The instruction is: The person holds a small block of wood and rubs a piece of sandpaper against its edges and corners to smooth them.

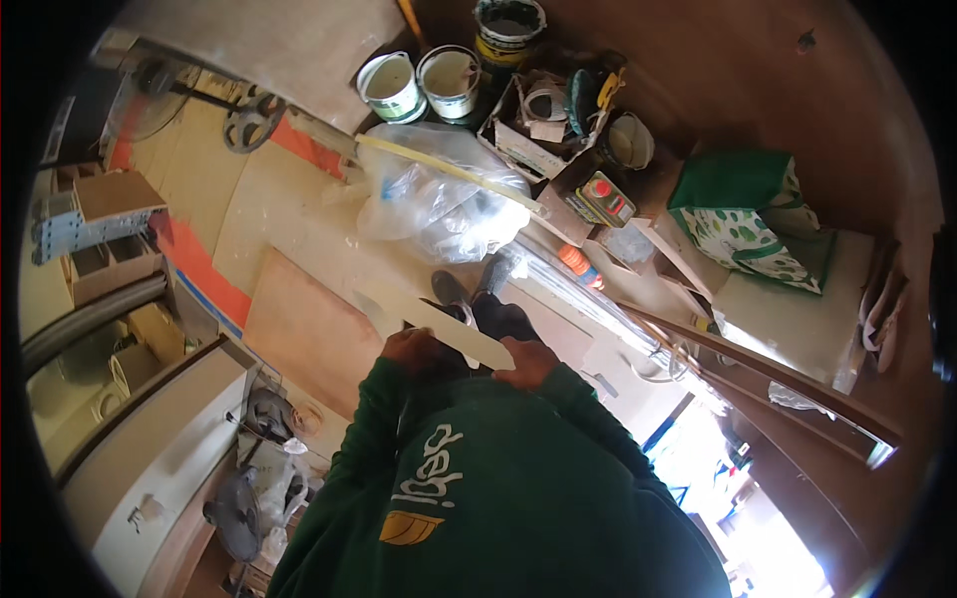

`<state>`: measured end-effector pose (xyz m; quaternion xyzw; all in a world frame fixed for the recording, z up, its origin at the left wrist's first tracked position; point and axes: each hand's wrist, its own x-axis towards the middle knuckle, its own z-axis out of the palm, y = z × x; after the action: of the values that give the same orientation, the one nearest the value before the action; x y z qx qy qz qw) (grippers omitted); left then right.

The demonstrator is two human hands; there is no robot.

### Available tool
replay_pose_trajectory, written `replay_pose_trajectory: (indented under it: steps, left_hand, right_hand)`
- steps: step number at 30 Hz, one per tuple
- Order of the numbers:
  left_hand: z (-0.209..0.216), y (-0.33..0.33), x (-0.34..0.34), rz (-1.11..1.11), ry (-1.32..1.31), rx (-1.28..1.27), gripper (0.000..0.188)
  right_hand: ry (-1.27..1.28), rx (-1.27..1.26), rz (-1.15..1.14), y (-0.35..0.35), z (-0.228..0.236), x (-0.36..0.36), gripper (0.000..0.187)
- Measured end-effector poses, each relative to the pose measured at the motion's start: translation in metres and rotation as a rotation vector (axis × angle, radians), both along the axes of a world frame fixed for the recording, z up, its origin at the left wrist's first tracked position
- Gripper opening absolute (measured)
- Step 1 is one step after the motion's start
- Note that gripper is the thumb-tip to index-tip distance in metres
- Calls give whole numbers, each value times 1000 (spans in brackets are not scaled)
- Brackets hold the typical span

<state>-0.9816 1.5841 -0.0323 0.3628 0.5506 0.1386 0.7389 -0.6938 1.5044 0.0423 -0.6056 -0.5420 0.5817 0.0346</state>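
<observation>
The person's green top [528,478] fills the near part. Just past it are the two hands. The left hand [412,351] is curled at the near edge of a pale flat piece [454,336] and seems to grip it. The right hand [526,363] is closed on the piece's right end, which is round. The piece is held up in front of the body and slants from far left to near right. I think a good way is to hold it gently but firmly with both hands, so it does not bend or slip, and to mind its thin edges.

Some bits are hard to see. Many fingers are hidden, so I can't tell how hard they press. The far left end spreads like a fin, and I can't tell if there is one piece or two.

Past the piece are the dark shoes [495,271]. To the left, a flat brown board [309,329] lies on the floor [299,209]. Farther off is a crumpled clear plastic bag [439,189]; what is inside is hard to make out. Beyond it stand two white pails [391,88]. On the near right, bright light hides things.
</observation>
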Motion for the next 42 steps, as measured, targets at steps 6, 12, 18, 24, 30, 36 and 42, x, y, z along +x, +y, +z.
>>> replay_pose_trajectory:
  steps: [6, 12, 18, 24, 30, 36, 42]
  left_hand:
    - [-63, 97, -23, -496, 838, 234, 29]
    - [-198, 211, 62, -615, 628, 823, 17]
    - [-339, 280, 176, -857, 596, 1032, 2]
    - [-446, 305, 201, -1214, 844, 1250, 34]
    - [-458, 331, 213, -1584, 961, 1190, 38]
    - [-386, 345, 211, -1360, 450, 1528, 44]
    - [-208, 327, 183, -864, 204, 1365, 13]
  right_hand:
    - [-137, -20, -219, -8, -60, 0, 62]
    - [-132, -318, -417, -70, -119, -38, 50]
    - [-248, -507, -403, -62, -120, -58, 43]
    - [-280, -363, -579, -94, -141, -76, 45]
    - [-342, -265, -710, -98, -139, -87, 43]
    - [-392, -285, -646, -107, -151, -93, 42]
    - [-289, -425, -536, -68, -130, -59, 44]
